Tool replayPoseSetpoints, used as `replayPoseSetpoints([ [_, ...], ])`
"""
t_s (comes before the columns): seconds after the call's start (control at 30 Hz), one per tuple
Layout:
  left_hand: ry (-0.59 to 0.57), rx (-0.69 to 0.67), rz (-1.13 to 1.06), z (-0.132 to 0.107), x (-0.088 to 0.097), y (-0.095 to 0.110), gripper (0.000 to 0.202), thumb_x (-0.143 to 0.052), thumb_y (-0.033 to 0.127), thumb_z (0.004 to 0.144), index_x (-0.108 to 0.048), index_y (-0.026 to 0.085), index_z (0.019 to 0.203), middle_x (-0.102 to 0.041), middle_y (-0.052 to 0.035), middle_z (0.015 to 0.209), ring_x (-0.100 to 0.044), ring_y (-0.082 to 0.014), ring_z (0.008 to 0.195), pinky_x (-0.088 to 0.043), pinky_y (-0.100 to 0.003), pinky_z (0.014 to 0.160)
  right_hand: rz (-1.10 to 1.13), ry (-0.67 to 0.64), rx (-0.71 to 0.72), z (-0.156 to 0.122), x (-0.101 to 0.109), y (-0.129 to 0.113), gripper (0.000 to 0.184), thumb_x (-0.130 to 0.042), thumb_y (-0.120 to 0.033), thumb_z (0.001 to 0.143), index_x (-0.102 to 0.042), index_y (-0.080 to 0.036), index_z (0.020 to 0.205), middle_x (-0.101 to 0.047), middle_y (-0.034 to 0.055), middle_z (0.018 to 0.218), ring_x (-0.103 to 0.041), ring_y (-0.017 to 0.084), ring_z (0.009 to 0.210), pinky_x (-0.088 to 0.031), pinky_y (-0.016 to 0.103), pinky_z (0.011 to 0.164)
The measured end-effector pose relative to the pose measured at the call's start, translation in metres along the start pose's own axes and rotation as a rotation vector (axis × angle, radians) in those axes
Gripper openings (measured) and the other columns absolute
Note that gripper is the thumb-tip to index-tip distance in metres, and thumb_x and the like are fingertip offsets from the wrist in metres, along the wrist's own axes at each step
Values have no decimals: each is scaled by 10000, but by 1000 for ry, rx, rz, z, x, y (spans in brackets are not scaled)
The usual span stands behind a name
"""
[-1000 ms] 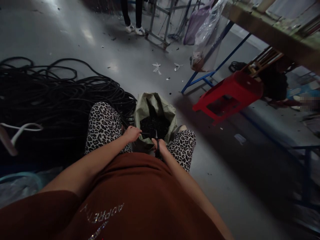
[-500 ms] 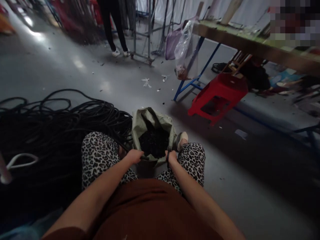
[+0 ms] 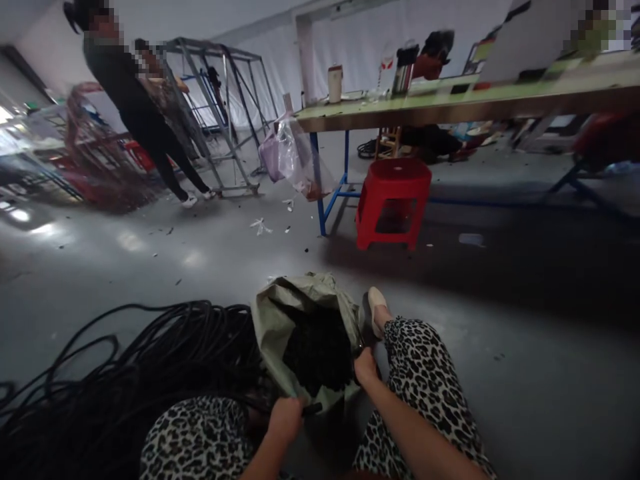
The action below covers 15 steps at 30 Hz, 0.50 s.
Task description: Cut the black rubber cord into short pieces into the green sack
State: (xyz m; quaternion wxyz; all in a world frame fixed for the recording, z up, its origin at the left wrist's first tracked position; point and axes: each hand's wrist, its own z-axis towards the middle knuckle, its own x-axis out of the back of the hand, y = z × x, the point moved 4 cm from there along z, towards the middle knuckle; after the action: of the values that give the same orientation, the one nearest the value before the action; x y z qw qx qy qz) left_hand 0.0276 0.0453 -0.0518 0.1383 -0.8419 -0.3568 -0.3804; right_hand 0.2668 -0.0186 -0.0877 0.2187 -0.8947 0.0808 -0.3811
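A pale green woven sack (image 3: pixel 270 333) stands open between my knees, with a heap of small black pieces (image 3: pixel 320 347) inside. My left hand (image 3: pixel 286 419) is closed round a black hose (image 3: pixel 313 409), whose short end sticks out over the sack's near rim. At the sack's right rim, my right hand (image 3: pixel 367 368) is closed on a small dark tool (image 3: pixel 360 347) with a glint of metal. Its kind is too dim to make out. Long loops of black hose (image 3: pixel 165 347) lie piled on the floor to the left.
Ahead on the right stands a red plastic stool (image 3: pixel 395 200) beside a long table (image 3: pixel 450 110) on blue legs. A clear plastic bag (image 3: pixel 300 160) hangs from the table's corner. Two people (image 3: pixel 135 107) stand near a metal rack (image 3: pixel 225 120) at the back left. Scraps lie on the floor.
The view has tilted up and shifted, so the sack and hands sit lower in the picture. My right hand is now farther up the sack's right side. Both hands stay closed.
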Motion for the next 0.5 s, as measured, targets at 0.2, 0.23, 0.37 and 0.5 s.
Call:
replayPoseSetpoints([
  [0.2, 6, 5, -41, -1, 4, -1, 330, -476, 123, 836, -691, 193, 1076, -718, -140, 1072, -655, -280, 1074, -465, -398, 946, -270, 154, 9, 0, 9, 4, 220, -464, -138, 912, -576, -145, 1102, -657, 198, 1065, -652, 322, 1046, -478, 379, 820],
  [0.23, 12, 10, -51, -2, 5, -2, 323, -481, 126, 834, -689, 188, 1073, -717, -137, 1077, -654, -281, 1073, -461, -397, 945, -310, 198, 30, 0, 13, 4, 228, -445, -131, 915, -581, -146, 1097, -648, 202, 1084, -641, 326, 1066, -472, 381, 827],
  [0.37, 48, 44, -69, -7, 11, -7, 310, -467, 111, 836, -684, 181, 1046, -720, -114, 1077, -649, -262, 1076, -448, -366, 941, -278, 173, 0, 3, 21, 7, 267, -429, -102, 902, -595, -147, 1106, -658, 198, 1070, -648, 313, 1049, -476, 354, 802],
  [0.5, 78, 72, -81, -11, 24, -12, 301, -495, 127, 832, -668, 190, 1070, -710, -95, 1117, -626, -249, 1111, -433, -344, 953, 16, -14, -35, 4, 16, 2, 257, -559, -123, 840, -625, -127, 1089, -696, 185, 1028, -685, 286, 964, -495, 299, 769],
])
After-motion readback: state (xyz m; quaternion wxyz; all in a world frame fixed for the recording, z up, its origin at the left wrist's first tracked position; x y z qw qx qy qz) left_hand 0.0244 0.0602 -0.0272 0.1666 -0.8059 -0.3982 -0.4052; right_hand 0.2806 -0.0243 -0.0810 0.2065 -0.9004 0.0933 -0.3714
